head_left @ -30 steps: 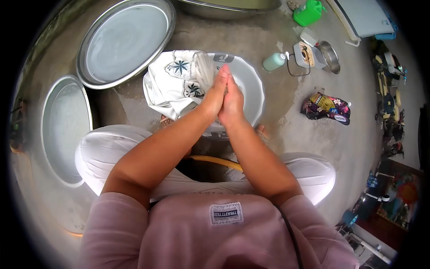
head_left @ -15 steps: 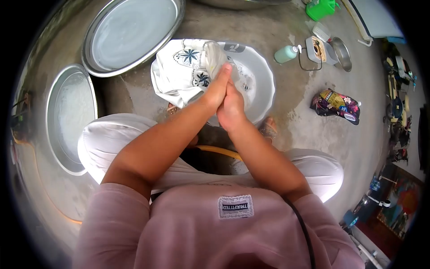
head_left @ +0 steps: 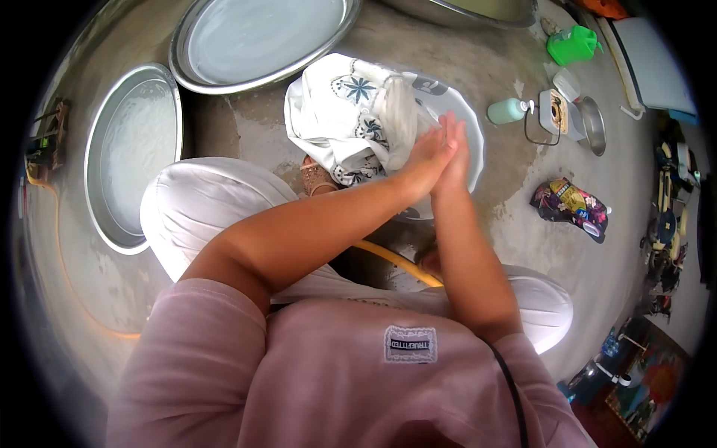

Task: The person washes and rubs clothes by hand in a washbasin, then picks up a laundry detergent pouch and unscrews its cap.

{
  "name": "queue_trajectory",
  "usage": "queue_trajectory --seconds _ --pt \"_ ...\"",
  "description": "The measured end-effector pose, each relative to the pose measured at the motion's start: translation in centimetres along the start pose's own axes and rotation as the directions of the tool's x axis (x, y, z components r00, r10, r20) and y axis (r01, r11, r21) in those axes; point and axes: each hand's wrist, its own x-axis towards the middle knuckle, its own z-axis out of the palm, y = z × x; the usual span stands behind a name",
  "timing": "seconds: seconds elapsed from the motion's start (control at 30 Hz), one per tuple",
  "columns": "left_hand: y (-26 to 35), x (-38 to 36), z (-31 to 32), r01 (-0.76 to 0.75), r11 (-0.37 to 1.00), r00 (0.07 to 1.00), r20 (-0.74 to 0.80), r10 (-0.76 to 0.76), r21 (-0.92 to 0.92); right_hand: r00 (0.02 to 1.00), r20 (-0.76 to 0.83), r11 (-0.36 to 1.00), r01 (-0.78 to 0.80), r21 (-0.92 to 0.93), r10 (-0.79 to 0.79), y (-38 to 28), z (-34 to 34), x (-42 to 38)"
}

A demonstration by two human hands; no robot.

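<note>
My left hand and my right hand are pressed palm to palm, fingers stretched out and pointing away from me. No object shows between them, though the palms are hidden. Below them is a grey-white basin with a wavy rim. A white cloth with dark blue flower patterns is heaped in the basin and hangs over its left rim. The cloth's sheer, pale part lies just left of my fingers. My forearms and hands hide the basin's near side.
Two large metal basins, one at the far left and one at the back, hold cloudy water. On the right are a green pump bottle, a metal bowl, a dark flowered pouch and a green jug. A yellow hose runs beneath my arms.
The view has shifted, so the surroundings appear further right. My joined hands have moved right across the basin, and their fingers are now straighter. The cloth still hangs over the left rim.
</note>
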Motion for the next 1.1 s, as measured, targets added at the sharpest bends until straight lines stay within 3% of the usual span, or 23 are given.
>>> queue_trajectory --seconds 0.03,0.1,0.13,0.17,0.2,0.23,0.27,0.3,0.33,0.37,0.43,0.5,0.57,0.63,0.7,0.73,0.77,0.83,0.87,0.93,1.0,1.03,1.1 --pt "0.6 -1.2 0.9 -0.065 0.95 0.996 0.072 0.045 0.304 1.0 -0.026 0.999 -0.014 0.038 0.015 -0.1 -1.0 0.5" --pt "0.3 0.2 -0.6 -0.037 0.967 0.999 0.04 0.028 0.252 0.996 -0.081 0.993 -0.034 0.113 0.043 -0.2 -1.9 1.2" --pt "0.1 1.7 -2.6 0.018 1.0 0.998 -0.056 -0.017 0.013 1.0 0.029 1.0 -0.001 0.004 0.001 0.9 0.0 -0.1" --pt "1.2 1.8 -3.9 0.046 0.972 0.987 -0.142 -0.08 -0.229 0.998 0.033 0.996 0.056 -0.063 -0.054 1.8 2.0 -1.3" --pt "2.3 1.8 -4.5 0.243 0.852 0.941 -0.102 -0.324 -0.464 0.995 0.077 0.993 0.075 -0.094 -0.068 1.7 1.7 -0.9" --pt "1.9 1.7 -4.0 0.24 0.854 0.94 -0.108 -0.322 -0.462 0.989 0.119 0.988 0.101 -0.119 -0.087 1.2 1.2 -0.1" --pt "1.1 1.5 -2.5 0.1 0.972 0.983 -0.13 -0.13 -0.214 0.989 0.121 0.988 0.098 -0.12 -0.083 -0.1 0.8 0.5" --pt "0.6 0.9 -0.9 -0.056 0.997 0.993 -0.101 0.061 0.047 0.992 -0.073 0.994 0.097 -0.048 -0.101 -2.0 0.3 1.1" --pt "2.0 -0.8 0.4 -0.055 0.968 0.998 -0.006 0.058 0.244 0.959 -0.262 0.993 0.115 0.023 -0.105 -3.0 0.2 1.5" --pt "1.4 -0.4 0.1 -0.057 0.967 0.998 -0.006 0.06 0.249 0.953 -0.291 0.995 0.096 0.041 -0.08 -2.7 -0.4 1.7" --pt "-0.4 1.2 -1.3 0.025 0.96 0.999 -0.05 -0.011 0.277 0.984 -0.157 0.996 0.084 0.026 -0.079 -0.1 0.1 0.7" --pt "0.7 1.4 -2.1 -0.003 0.984 0.988 -0.149 0.029 0.176 0.989 -0.097 0.994 0.108 -0.012 -0.109 1.4 1.9 -0.3" --pt "2.0 0.9 -1.5 -0.034 0.946 0.992 -0.125 -0.007 -0.322 0.976 -0.158 0.988 0.154 0.013 -0.15 0.1 0.9 1.0" --pt "1.8 1.3 -1.4 0.042 0.93 0.999 -0.008 -0.048 -0.365 0.961 -0.213 0.982 0.188 0.033 -0.177 -1.4 -1.6 2.5" --pt "2.2 0.5 -1.0 0.091 0.919 0.994 0.088 -0.062 -0.384 0.901 -0.403 0.986 0.128 -0.103 -0.159 -3.8 -6.6 4.4" --pt "2.6 0.5 -1.5 0.105 0.909 0.99 0.13 -0.056 -0.404 0.89 -0.418 0.982 0.147 -0.115 -0.182 -4.9 -6.6 4.0" --pt "2.3 0.6 -2.3 0.111 0.903 0.987 0.151 -0.052 -0.416 0.894 -0.405 0.981 0.163 -0.104 -0.192 -6.3 -5.8 3.2" --pt "1.6 0.7 -4.1 0.198 0.944 0.976 0.147 -0.164 -0.263 0.895 -0.393 0.977 0.183 -0.108 -0.211 -8.5 -4.2 1.5" --pt "1.0 0.5 -4.7 0.192 0.944 0.976 0.155 -0.154 -0.27 0.938 -0.324 0.993 0.109 -0.05 -0.119 -9.3 -3.4 0.9" --pt "0.3 -0.2 -5.5 0.401 0.854 0.911 0.241 -0.334 -0.331 0.968 -0.25 1.0 0.029 -0.002 -0.029 -10.3 -2.2 -0.3" --pt "0.5 -0.6 -4.4 0.406 0.798 0.913 0.232 -0.335 -0.445 0.96 -0.205 0.978 -0.166 0.127 0.189 -11.0 -1.4 -2.1" --pt "0.9 -0.8 -3.7 0.409 0.731 0.912 0.221 -0.345 -0.546 0.961 -0.211 0.98 -0.158 0.12 0.181 -11.3 -0.8 -3.1" --pt "2.0 -0.7 -3.1 0.379 0.727 0.925 0.221 -0.309 -0.573 0.972 -0.112 0.977 -0.213 -0.029 0.208 -12.1 0.2 -5.0"
